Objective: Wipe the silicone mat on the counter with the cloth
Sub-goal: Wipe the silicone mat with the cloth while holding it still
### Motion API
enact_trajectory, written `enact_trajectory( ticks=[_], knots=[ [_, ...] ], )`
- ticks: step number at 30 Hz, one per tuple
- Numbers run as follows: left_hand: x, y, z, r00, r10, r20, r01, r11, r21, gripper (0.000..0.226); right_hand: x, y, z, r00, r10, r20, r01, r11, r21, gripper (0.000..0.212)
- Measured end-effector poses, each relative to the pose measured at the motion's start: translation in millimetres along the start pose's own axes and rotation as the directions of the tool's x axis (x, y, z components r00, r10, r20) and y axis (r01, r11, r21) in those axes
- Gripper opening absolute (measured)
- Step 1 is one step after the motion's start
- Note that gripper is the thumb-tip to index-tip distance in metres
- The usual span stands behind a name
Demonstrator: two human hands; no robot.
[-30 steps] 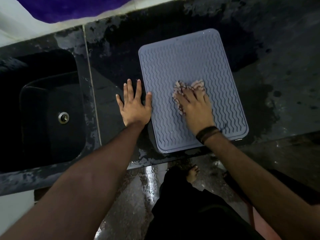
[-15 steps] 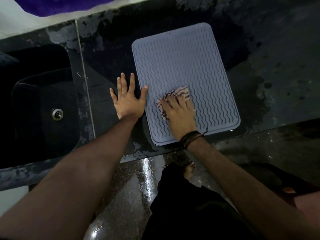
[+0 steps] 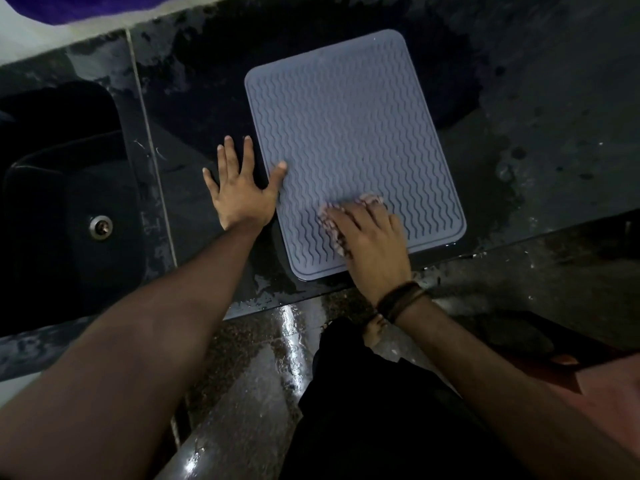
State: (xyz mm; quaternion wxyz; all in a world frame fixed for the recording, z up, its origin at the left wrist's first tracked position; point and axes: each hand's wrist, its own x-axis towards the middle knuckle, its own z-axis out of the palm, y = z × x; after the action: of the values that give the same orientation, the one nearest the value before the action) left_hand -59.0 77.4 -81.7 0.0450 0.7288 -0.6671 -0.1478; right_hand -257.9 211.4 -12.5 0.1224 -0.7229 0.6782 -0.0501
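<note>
The mat point(image 3: 346, 133) lies flat on the dark, wet worktop point(image 3: 536, 133), just right of the sink point(image 3: 69, 202), its near edge close to the worktop's front lip. The right hand point(image 3: 375, 247) presses the cloth point(image 3: 332, 220) onto the mat's near-left part; its fingers point(image 3: 363, 216) lie spread and mostly straight over the bunched cloth, so only the cloth's edges show ahead of and beside them. The left hand point(image 3: 239, 199) rests flat on the worktop beside the mat, fingers straight and spread, holding nothing, with the thumb tip lying on the mat's left edge.

The step in hand looks like a wiping stroke over the near part. To do it well, I would keep the left thumb pinning the edge so the mat cannot slide on the wet surface, press evenly through the palm, and run the cloth along the wavy ridges so it reaches into the grooves. Overlapping strokes should then cover the far half and right side. The near edge needs care, since a hard pull could drag the mat off the front lip.
</note>
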Motion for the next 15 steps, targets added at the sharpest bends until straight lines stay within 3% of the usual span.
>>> enact_trajectory(
  ticks=[4,8,15],
  knots=[
    [-0.7,1.9,-2.8,1.0,-0.002,0.005,0.002,1.0,0.011,0.088,30.9,-18.3,7.9,0.995,-0.05,0.082,0.057,0.996,-0.074,0.058],
    [-2.1,2.3,-3.8,1.0,-0.007,0.015,0.006,1.0,0.009,0.086,1.3,-19.8,23.8,0.992,-0.071,0.107,0.085,0.987,-0.137,0.053],
    [-2.1,3.9,-6.2,1.0,-0.004,0.021,0.004,1.0,0.015,0.084,-42.7,-10.2,12.0,0.983,-0.117,0.145,0.131,0.987,-0.094,0.054]
  ],
)
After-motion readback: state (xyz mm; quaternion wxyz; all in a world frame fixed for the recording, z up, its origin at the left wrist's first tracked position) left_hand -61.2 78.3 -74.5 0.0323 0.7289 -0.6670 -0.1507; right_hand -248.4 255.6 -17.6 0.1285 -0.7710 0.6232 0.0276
